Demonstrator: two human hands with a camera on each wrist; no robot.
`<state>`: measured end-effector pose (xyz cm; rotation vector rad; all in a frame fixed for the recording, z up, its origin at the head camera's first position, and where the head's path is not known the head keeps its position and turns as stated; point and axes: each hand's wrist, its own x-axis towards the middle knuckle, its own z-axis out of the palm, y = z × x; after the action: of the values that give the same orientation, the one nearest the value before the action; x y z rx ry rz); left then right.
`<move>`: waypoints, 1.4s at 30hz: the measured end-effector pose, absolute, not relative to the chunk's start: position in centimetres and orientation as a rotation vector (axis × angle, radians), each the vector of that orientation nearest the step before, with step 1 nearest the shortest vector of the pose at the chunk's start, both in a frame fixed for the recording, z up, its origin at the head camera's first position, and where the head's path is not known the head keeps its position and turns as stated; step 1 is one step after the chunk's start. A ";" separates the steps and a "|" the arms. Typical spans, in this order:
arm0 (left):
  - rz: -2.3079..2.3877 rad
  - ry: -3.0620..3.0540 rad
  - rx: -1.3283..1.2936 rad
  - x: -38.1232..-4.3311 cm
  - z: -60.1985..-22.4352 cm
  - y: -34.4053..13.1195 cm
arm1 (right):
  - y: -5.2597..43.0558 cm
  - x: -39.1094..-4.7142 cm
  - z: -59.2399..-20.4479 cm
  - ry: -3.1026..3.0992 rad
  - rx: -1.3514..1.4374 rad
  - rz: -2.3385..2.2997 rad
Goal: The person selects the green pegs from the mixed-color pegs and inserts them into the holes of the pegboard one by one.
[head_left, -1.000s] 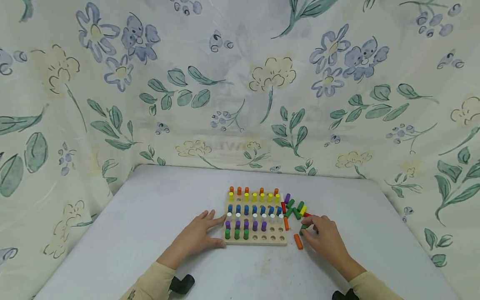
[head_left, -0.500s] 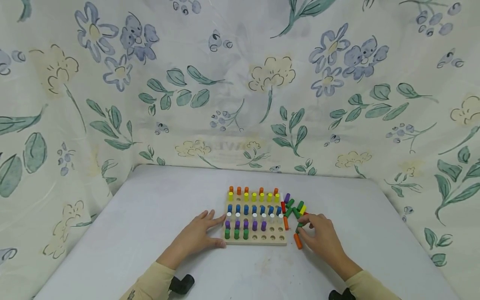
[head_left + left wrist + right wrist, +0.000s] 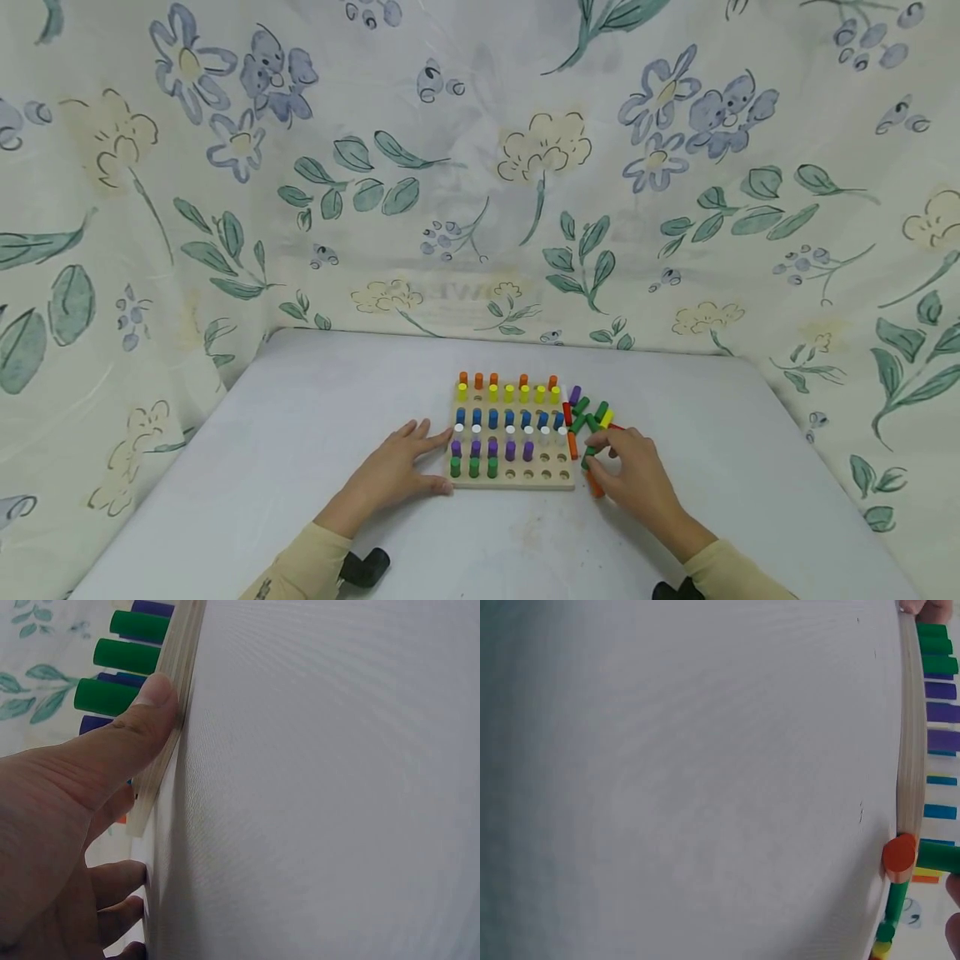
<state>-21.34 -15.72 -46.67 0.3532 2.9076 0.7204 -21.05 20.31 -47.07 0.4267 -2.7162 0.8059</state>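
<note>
In the head view a wooden pegboard (image 3: 517, 483) stands on the white table, filled with rows of coloured pegs. Its front row has green pegs (image 3: 473, 467) at the left and bare holes at the right. My left hand (image 3: 397, 473) rests at the board's left side, thumb at the front corner and index fingertip on the edge. In the left wrist view the thumb (image 3: 142, 724) presses the board's edge. My right hand (image 3: 633, 471) pinches a green peg (image 3: 937, 856) just right of the board. Under that hand lies a loose orange peg (image 3: 596, 487), partly hidden.
Loose pegs lie right of the board: several green pegs (image 3: 582, 406), a purple peg (image 3: 575, 395), a yellow peg (image 3: 607, 418), red ones and another orange peg (image 3: 572, 446). A patterned floral cloth (image 3: 480, 208) hangs behind the table (image 3: 360, 367).
My right hand has moved left toward the board with the green peg pinched in it, and now partly covers the loose orange peg. The left hand has stayed put.
</note>
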 end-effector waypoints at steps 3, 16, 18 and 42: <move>0.724 2.905 0.350 -21.3 -46.6 -15.7 | 20.1 -21.0 -47.0 -2.736 0.428 0.788; 0.711 2.899 0.338 -21.3 -46.6 -15.7 | 19.1 -20.7 -47.0 -2.704 0.480 0.808; 0.707 2.896 0.332 -21.3 -46.6 -15.7 | 19.0 -20.7 -47.1 -2.681 0.500 0.807; 0.710 2.897 0.333 -21.1 -46.3 -15.6 | 17.1 -20.5 -47.2 -2.692 0.561 0.912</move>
<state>-21.13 -15.63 -46.28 0.3332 2.8968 0.7098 -20.47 17.07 -47.19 0.5613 -2.6924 0.9125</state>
